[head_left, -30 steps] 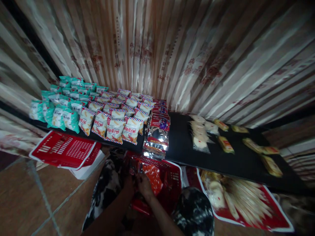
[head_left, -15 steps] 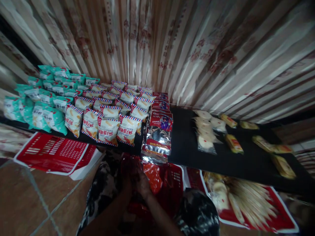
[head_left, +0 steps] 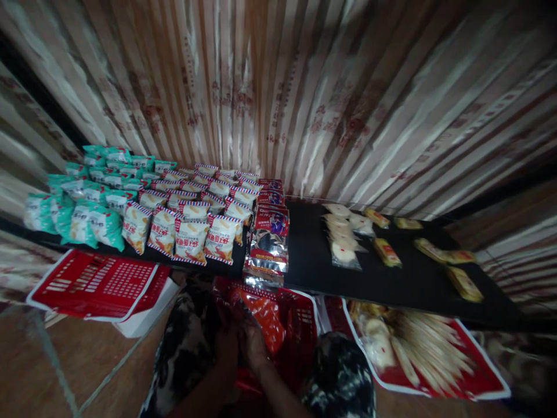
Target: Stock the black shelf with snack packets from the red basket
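Observation:
Low between my knees, my left hand and my right hand are close together, fingers curled on a shiny red plastic packet. Its far end shows past my fingers; dim light hides the fingertips. Just right of my hands, glossy orange-red packets lie over a red printed shopping bag. Directly ahead, a row of silver, red and purple snack packets stands at the front edge of the black shelf.
White chip bags and teal snack bags fill the shelf's left side. Clear-wrapped pale items and yellow packs sit on the right. Below are another red bag and a red bag holding long pale packets.
The view has shifted, so the shelf's right side appears farther left and the goods on it sit lower. Both hands stay together at the red packet, with slightly more orange-red packet showing.

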